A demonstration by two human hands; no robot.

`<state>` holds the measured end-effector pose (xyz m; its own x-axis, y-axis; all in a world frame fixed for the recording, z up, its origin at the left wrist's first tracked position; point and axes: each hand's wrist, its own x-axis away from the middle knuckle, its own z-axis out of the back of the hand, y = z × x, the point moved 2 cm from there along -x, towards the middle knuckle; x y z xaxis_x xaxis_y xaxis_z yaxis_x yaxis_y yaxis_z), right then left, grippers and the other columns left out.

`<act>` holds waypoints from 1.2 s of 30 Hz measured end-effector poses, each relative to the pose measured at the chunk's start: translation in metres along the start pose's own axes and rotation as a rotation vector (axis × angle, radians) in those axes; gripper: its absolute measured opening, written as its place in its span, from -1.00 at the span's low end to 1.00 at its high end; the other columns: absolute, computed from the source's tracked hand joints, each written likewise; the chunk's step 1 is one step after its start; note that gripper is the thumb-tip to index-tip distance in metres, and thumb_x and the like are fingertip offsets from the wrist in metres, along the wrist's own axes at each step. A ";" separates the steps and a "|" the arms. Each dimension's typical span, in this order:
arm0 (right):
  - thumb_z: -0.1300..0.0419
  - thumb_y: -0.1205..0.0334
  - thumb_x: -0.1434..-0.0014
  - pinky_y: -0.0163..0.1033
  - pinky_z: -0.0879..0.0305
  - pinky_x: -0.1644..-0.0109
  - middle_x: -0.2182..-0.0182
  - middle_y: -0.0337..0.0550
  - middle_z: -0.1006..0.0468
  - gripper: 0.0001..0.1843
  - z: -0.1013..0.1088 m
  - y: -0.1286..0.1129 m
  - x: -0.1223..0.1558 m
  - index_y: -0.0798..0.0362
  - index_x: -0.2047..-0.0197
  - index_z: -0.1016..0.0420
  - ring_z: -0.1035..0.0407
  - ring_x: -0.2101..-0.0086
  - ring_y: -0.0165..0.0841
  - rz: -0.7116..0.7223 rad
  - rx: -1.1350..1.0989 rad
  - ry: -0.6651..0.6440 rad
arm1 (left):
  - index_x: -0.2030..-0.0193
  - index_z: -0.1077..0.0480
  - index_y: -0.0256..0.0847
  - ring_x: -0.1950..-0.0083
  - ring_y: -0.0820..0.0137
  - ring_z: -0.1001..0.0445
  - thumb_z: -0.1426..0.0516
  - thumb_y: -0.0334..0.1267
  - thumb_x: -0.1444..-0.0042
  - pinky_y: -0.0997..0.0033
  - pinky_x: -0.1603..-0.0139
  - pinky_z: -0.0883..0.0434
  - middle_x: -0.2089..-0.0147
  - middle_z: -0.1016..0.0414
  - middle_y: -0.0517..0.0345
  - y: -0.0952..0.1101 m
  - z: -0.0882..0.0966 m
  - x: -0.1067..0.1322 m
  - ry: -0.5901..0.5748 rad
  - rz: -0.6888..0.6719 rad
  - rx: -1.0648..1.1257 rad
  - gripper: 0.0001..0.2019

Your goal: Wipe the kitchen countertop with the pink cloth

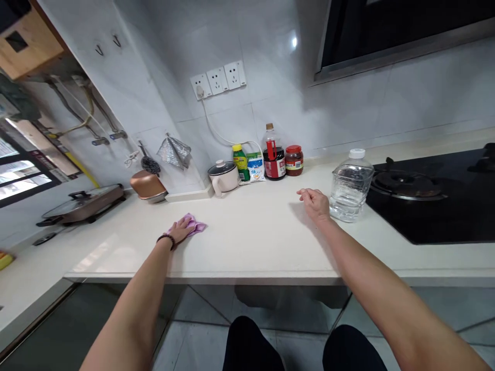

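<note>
My left hand [181, 231] lies flat on a small pink cloth [195, 224], pressing it onto the pale countertop [251, 242]. A dark bead bracelet circles that wrist. My right hand [315, 202] rests on the counter with its fingers curled loosely under and nothing in it. It sits just left of a clear plastic water bottle [351, 186] with a white cap, a small gap apart.
A black gas hob [433, 196] fills the counter's right end. Against the back wall stand a small white pot [223, 176], a green bottle [241, 162], a dark sauce bottle [274, 154] and a red-lidded jar [294, 160]. A copper bowl [148, 186] and electric pan [83, 203] sit left.
</note>
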<state>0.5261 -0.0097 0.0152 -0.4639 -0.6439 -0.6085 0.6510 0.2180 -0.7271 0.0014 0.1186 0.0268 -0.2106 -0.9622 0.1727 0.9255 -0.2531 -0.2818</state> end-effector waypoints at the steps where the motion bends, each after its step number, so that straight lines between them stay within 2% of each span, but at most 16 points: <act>1: 0.01 -0.15 -0.29 -0.10 -0.28 0.06 0.42 -0.17 -0.63 -0.51 0.000 0.001 0.000 -0.07 0.28 -0.66 -0.42 0.21 -0.18 -0.006 0.003 -0.004 | -0.45 -0.31 0.05 -0.61 0.10 0.06 0.11 -0.08 -0.36 -0.07 -0.51 -0.04 -0.59 -0.09 0.10 -0.017 -0.007 0.008 0.000 0.032 0.006 -0.44; 4: -0.01 -0.14 -0.28 -0.10 -0.27 0.06 0.42 -0.17 -0.62 -0.52 -0.001 0.003 0.000 -0.07 0.28 -0.67 -0.43 0.22 -0.18 -0.015 0.004 0.002 | -0.47 -0.26 0.13 -0.59 -0.03 0.01 0.12 -0.09 -0.35 -0.22 -0.45 -0.12 -0.55 -0.18 0.13 -0.045 -0.020 0.031 0.018 0.121 0.061 -0.42; 7: -0.01 -0.14 -0.27 -0.10 -0.26 0.09 0.41 -0.17 -0.62 -0.52 -0.002 0.004 -0.001 -0.06 0.28 -0.67 -0.43 0.23 -0.18 -0.008 0.021 0.012 | -0.55 -0.11 0.12 -0.58 -0.13 0.00 0.16 -0.01 -0.37 -0.34 -0.38 -0.18 -0.58 -0.09 0.05 -0.049 -0.024 0.046 0.032 0.201 0.138 -0.38; 9: 0.00 -0.14 -0.26 -0.10 -0.25 0.11 0.41 -0.17 -0.63 -0.51 -0.002 0.004 -0.001 -0.06 0.28 -0.67 -0.42 0.23 -0.18 -0.005 0.035 0.010 | -0.60 0.02 0.10 -0.60 -0.13 0.06 0.20 0.07 -0.38 -0.38 -0.37 -0.18 -0.63 0.08 0.04 -0.044 -0.024 0.055 0.012 0.253 0.202 -0.34; 11: 0.00 -0.15 -0.26 -0.10 -0.25 0.14 0.41 -0.17 -0.63 -0.51 -0.003 0.003 -0.002 -0.06 0.28 -0.67 -0.42 0.24 -0.18 -0.002 0.038 0.007 | -0.62 0.15 0.10 -0.62 -0.08 0.14 0.23 0.11 -0.38 -0.39 -0.40 -0.14 -0.66 0.22 0.10 -0.037 -0.024 0.064 -0.014 0.256 0.254 -0.31; 14: 0.01 -0.16 -0.25 -0.11 -0.25 0.16 0.41 -0.16 -0.63 -0.50 -0.006 -0.001 -0.002 -0.05 0.29 -0.67 -0.42 0.24 -0.17 -0.001 0.032 -0.002 | -0.63 0.25 0.05 -0.64 -0.01 0.24 0.22 0.10 -0.38 -0.36 -0.45 -0.06 -0.66 0.30 0.12 -0.021 -0.021 0.080 -0.036 0.174 0.255 -0.28; 17: 0.01 -0.15 -0.24 -0.11 -0.25 0.17 0.41 -0.14 -0.63 -0.50 -0.009 -0.004 -0.002 -0.05 0.29 -0.67 -0.42 0.25 -0.17 -0.010 0.034 -0.018 | -0.63 0.30 0.05 -0.64 0.01 0.31 0.19 0.09 -0.37 -0.32 -0.48 -0.02 -0.66 0.34 0.12 0.003 -0.015 0.094 -0.065 0.053 0.210 -0.26; 20: 0.02 -0.15 -0.24 -0.11 -0.25 0.16 0.40 -0.14 -0.64 -0.50 -0.012 -0.006 0.000 -0.05 0.29 -0.67 -0.42 0.24 -0.17 -0.014 0.048 -0.036 | -0.62 0.34 0.14 -0.65 0.04 0.39 0.14 0.19 -0.35 -0.29 -0.51 0.08 -0.66 0.43 0.21 0.042 -0.003 0.102 -0.094 -0.122 0.219 -0.22; 22: 0.02 -0.15 -0.24 -0.11 -0.26 0.16 0.40 -0.13 -0.64 -0.49 -0.013 -0.005 0.000 -0.06 0.29 -0.66 -0.42 0.24 -0.16 -0.017 0.056 -0.046 | -0.61 0.34 0.20 -0.64 0.02 0.43 0.11 0.29 -0.31 -0.30 -0.52 0.16 -0.66 0.46 0.25 0.078 0.008 0.103 -0.100 -0.268 0.242 -0.17; 24: 0.01 -0.15 -0.24 -0.10 -0.26 0.16 0.39 -0.13 -0.64 -0.50 -0.014 -0.004 0.001 -0.06 0.30 -0.66 -0.42 0.23 -0.16 -0.021 0.063 -0.055 | -0.61 0.32 0.23 -0.64 -0.02 0.45 0.07 0.36 -0.27 -0.34 -0.52 0.22 -0.66 0.46 0.26 0.123 0.021 0.104 -0.095 -0.423 0.262 -0.13; 28: -0.01 -0.15 -0.24 -0.11 -0.26 0.15 0.37 -0.14 -0.64 -0.52 -0.014 0.002 0.001 -0.06 0.27 -0.68 -0.43 0.24 -0.18 -0.045 0.080 -0.062 | -0.61 0.24 0.21 -0.64 -0.06 0.47 0.04 0.41 -0.22 -0.43 -0.48 0.39 -0.67 0.42 0.26 0.229 0.049 0.100 -0.074 -0.743 0.317 -0.09; 31: -0.02 -0.18 -0.23 -0.11 -0.27 0.15 0.37 -0.15 -0.64 -0.50 -0.011 0.008 0.001 -0.06 0.25 -0.68 -0.44 0.25 -0.19 -0.068 0.091 -0.092 | -0.60 0.19 0.23 -0.64 -0.04 0.50 0.08 0.46 -0.18 -0.46 -0.47 0.41 -0.66 0.42 0.34 0.301 0.067 0.090 -0.055 -0.889 0.337 -0.09; 33: -0.02 -0.19 -0.24 -0.11 -0.28 0.15 0.37 -0.16 -0.64 -0.49 -0.009 0.013 0.001 -0.06 0.23 -0.68 -0.45 0.26 -0.19 -0.078 0.093 -0.112 | -0.61 0.19 0.22 -0.64 -0.01 0.49 0.08 0.47 -0.16 -0.46 -0.48 0.38 -0.66 0.41 0.35 0.331 0.076 0.077 -0.047 -0.901 0.334 -0.07; 34: -0.02 -0.19 -0.24 -0.11 -0.29 0.14 0.37 -0.17 -0.64 -0.49 -0.008 0.015 0.000 -0.06 0.23 -0.68 -0.46 0.26 -0.20 -0.077 0.096 -0.112 | -0.61 0.18 0.20 -0.64 0.01 0.48 0.08 0.46 -0.15 -0.46 -0.48 0.37 -0.66 0.40 0.35 0.340 0.079 0.069 -0.044 -0.894 0.330 -0.06; 36: -0.02 -0.20 -0.25 -0.10 -0.29 0.13 0.36 -0.17 -0.65 -0.49 -0.005 0.019 0.000 -0.07 0.22 -0.68 -0.47 0.25 -0.19 -0.057 0.113 -0.102 | -0.61 0.17 0.19 -0.65 0.04 0.47 0.07 0.47 -0.13 -0.47 -0.48 0.36 -0.66 0.39 0.33 0.345 0.083 0.050 -0.041 -0.872 0.327 -0.04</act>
<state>0.5357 -0.0015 -0.0001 -0.4428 -0.7251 -0.5274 0.6914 0.0984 -0.7157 0.3361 -0.0085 0.0166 -0.8676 -0.4392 0.2334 0.4892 -0.8379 0.2419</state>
